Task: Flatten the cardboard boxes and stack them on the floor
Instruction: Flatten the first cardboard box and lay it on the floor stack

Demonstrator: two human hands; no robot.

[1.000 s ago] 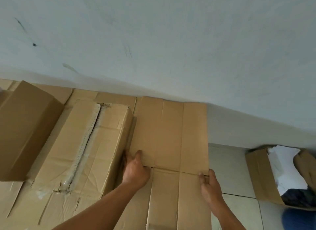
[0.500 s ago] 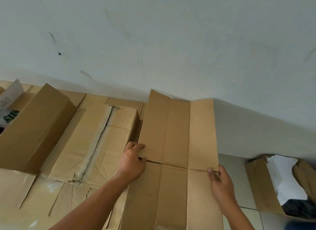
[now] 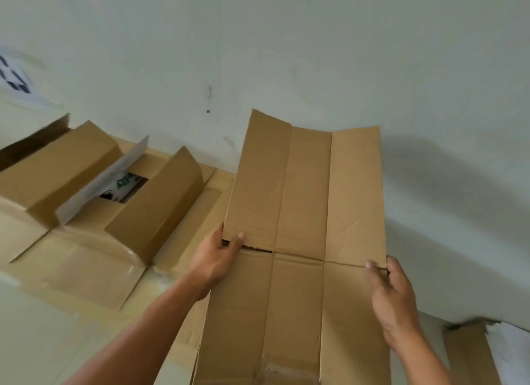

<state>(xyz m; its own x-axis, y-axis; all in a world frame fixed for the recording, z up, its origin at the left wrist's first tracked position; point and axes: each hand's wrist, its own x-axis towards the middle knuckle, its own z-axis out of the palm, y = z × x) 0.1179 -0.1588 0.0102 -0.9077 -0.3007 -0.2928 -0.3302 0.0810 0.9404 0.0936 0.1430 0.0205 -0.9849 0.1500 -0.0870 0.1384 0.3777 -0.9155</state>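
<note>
Against white wall (image 3: 315,55), flattened box (image 3: 307,207) now raised higher, pinched by left hand (image 3: 218,258) and right hand (image 3: 393,293); stacking apparently pending.

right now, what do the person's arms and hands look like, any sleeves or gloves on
The left hand and right hand are bare: no gloves, rings or watch visible. The forearms are bare too, with no sleeve in view down to the frame edge.

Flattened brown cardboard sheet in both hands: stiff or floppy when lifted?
Probably stiff within panels but hinged: the flattened brown cardboard sheet bows along its lengthwise creases. Likely to fold at the cross crease, where a tear opens beside the left hand. Seems light: both left hand and right hand hold it by pinching its edges.
</note>
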